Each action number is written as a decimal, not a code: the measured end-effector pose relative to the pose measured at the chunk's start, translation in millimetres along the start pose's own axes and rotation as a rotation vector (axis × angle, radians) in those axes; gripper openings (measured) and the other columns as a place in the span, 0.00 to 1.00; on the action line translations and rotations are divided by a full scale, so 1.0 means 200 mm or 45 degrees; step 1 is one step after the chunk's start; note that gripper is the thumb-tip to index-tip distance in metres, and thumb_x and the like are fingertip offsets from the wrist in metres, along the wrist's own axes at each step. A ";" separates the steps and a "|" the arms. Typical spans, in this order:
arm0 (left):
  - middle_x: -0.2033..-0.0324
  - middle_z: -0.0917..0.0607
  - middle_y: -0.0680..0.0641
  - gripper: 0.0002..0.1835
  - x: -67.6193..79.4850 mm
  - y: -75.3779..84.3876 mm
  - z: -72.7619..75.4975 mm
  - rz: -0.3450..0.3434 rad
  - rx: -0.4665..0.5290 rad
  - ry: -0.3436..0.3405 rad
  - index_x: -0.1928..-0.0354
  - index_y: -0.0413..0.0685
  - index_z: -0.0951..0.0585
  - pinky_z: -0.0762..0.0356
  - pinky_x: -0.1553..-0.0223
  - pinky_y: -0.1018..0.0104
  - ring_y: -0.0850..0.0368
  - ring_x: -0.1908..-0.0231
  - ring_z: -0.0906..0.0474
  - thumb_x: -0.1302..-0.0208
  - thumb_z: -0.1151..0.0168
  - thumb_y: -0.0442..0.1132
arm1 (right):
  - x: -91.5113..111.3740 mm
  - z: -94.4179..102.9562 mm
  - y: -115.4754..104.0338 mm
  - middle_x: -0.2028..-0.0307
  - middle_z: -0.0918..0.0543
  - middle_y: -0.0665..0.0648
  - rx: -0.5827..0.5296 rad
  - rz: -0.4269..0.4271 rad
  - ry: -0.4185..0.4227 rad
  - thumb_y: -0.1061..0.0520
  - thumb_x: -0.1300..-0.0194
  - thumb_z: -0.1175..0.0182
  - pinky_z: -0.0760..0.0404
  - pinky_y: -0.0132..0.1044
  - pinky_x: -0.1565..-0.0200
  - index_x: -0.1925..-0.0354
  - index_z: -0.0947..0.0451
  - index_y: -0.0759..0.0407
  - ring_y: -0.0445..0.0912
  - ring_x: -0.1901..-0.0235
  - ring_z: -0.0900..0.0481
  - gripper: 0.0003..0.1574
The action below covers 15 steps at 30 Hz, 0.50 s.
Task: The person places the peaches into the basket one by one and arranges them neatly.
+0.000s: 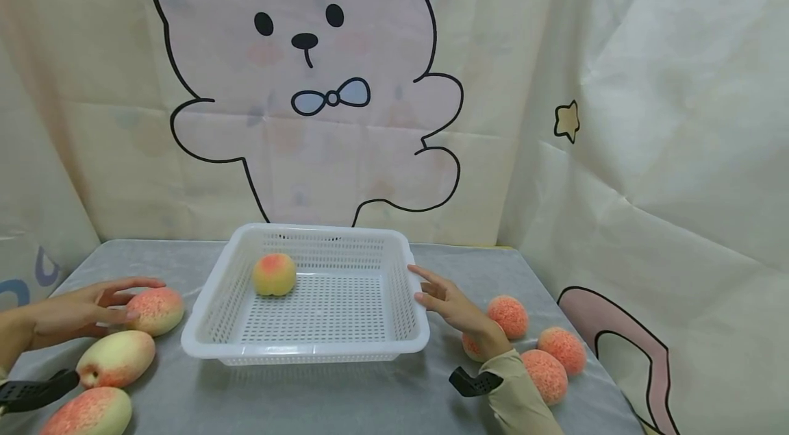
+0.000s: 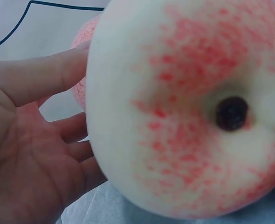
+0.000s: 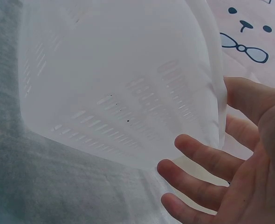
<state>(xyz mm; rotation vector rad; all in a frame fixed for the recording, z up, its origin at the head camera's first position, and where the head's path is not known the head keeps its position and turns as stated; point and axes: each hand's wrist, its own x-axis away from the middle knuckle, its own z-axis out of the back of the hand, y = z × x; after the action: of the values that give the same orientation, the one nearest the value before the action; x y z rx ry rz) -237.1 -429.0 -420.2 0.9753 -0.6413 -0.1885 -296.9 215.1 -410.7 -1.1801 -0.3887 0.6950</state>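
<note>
In the head view my left hand [image 1: 86,308] reaches over the farthest of the left-hand peaches [image 1: 157,310], its fingers extended along the far side and the thumb at its near side. A pale peach with red speckles [image 2: 184,112] fills most of the left wrist view and partly hides that hand's fingertips. My right hand [image 1: 455,305] holds the right rim of a white plastic basket [image 1: 308,351]. Its thumb and one finger lie over the rim, while the other fingers [image 3: 200,156] curl outside the basket wall. One yellow-red peach [image 1: 274,275] sits inside at the left.
Two more elongated peaches [image 1: 116,358] lie nearer me on the left. Several round orange-pink fruits [image 1: 544,375] lie right of the basket, around and behind my right forearm. A grey cloth [image 1: 296,401] covers the table. A printed curtain [image 1: 493,79] hangs behind it.
</note>
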 end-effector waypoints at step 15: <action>0.27 0.59 0.18 0.29 0.02 -0.04 0.03 -0.044 -0.001 0.144 0.29 0.88 0.44 0.21 0.46 0.40 0.41 0.36 0.31 0.22 0.51 0.46 | 0.00 -0.01 0.01 0.27 0.33 0.69 0.003 -0.001 0.006 0.53 0.21 0.48 0.22 0.49 0.37 0.19 0.53 0.53 0.58 0.34 0.25 0.41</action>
<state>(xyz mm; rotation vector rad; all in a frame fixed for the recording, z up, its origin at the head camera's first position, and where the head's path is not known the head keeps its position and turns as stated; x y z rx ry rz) -235.9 -439.9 -423.3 0.9896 -0.5211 -0.1626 -297.4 214.1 -412.4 -1.1794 -0.3844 0.6917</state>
